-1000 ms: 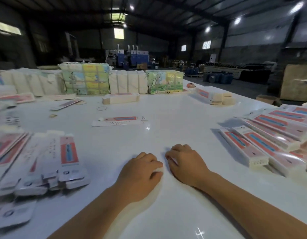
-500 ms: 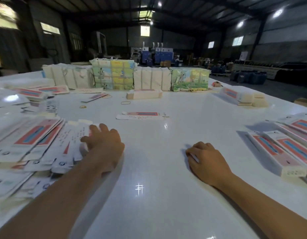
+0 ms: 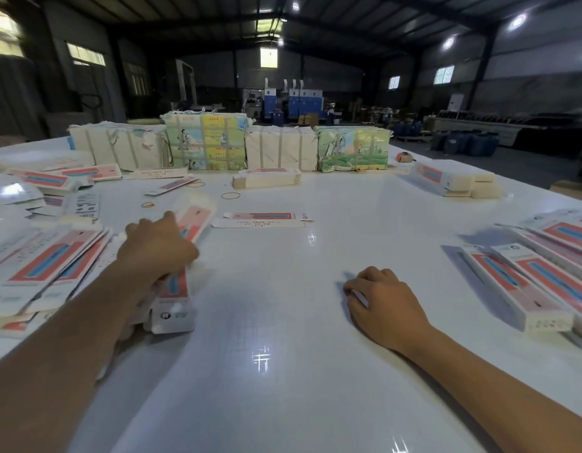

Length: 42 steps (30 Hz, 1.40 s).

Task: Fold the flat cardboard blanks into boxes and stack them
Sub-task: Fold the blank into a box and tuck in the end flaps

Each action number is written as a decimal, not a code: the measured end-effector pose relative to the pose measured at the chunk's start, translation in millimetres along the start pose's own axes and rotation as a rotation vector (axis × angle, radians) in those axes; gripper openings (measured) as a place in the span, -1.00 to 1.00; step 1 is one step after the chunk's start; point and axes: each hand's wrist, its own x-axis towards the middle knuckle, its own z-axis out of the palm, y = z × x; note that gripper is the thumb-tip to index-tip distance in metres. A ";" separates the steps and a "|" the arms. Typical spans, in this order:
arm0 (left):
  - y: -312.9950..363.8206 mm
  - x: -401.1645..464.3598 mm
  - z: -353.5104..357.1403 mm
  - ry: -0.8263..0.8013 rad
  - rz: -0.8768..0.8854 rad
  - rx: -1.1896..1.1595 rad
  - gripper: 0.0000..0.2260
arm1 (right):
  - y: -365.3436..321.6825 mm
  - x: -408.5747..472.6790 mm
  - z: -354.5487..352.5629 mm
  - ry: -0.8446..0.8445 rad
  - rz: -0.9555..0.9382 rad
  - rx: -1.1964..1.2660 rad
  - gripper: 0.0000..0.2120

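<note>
The left hand reaches out over the left side of the white desk and grips a flat cardboard blank, pink and white with a blue stripe; the blank is blurred, tilted up off the surface, its far end pointing away from the person and its near end hidden under the palm. Just below that hand a second blank lies at the edge of the loose pile of blanks that spreads over the desk's left side, overlapping one another. The right hand rests knuckles-up on the desk near the middle, fingers curled under and holding nothing, well apart from the left hand. To its right, a row of folded boxes lies side by side, slanted toward the desk's right edge. Farther out, one single blank lies flat alone near the desk's centre, with rubber bands scattered beyond it. A low stack of blanks sits behind those, and another small stack of boxes lies toward the far right corner. Along the desk's far edge stand strapped bundles, some white, some printed with colourful pictures. Beyond is a dim warehouse hall with blue machines.
</note>
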 end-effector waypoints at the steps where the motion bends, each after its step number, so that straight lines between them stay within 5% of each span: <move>1: 12.3 -9.8 0.1 0.036 0.073 0.006 -0.44 | 0.5 0.1 -0.5 -0.001 0.000 -0.001 -0.73; 5: 64.2 -72.0 16.5 0.041 0.477 -0.041 -0.23 | 2.0 0.0 -3.3 0.026 0.021 0.098 -0.72; 9: 82.9 -121.0 59.0 0.150 0.734 0.047 -0.34 | -0.2 -4.3 -10.2 0.073 0.074 0.300 -0.83; 11: 81.4 -126.2 75.4 0.121 0.742 0.020 -0.42 | -2.7 -6.7 -14.5 0.086 0.037 0.344 -0.90; 14: 73.7 -120.8 86.7 0.126 0.773 0.018 -0.46 | -5.8 -10.5 -18.3 0.100 0.025 0.348 -0.65; 16: 70.6 -117.0 88.7 0.135 0.782 0.027 -0.43 | -5.6 -10.0 -18.8 0.111 0.075 0.384 -0.65; 22: 71.0 -112.7 78.8 0.069 0.681 -0.073 -0.24 | -9.3 -14.5 -30.3 0.449 0.184 0.813 -0.72; 28: 72.0 -109.3 67.8 0.055 0.606 -0.339 -0.42 | -23.1 -18.1 -29.2 0.350 0.130 1.141 -0.73; 35: 72.0 -114.2 71.6 0.207 0.762 -0.109 -0.38 | -18.9 -14.3 -25.8 0.239 0.176 1.008 -0.57; 39: 71.6 -114.8 74.4 0.256 0.810 0.006 -0.36 | -19.3 -13.2 -23.8 0.210 0.160 1.001 -0.83; 42: 71.2 -114.7 74.4 0.272 0.830 -0.002 -0.37 | -18.3 -14.7 -23.9 0.229 0.132 0.962 -0.81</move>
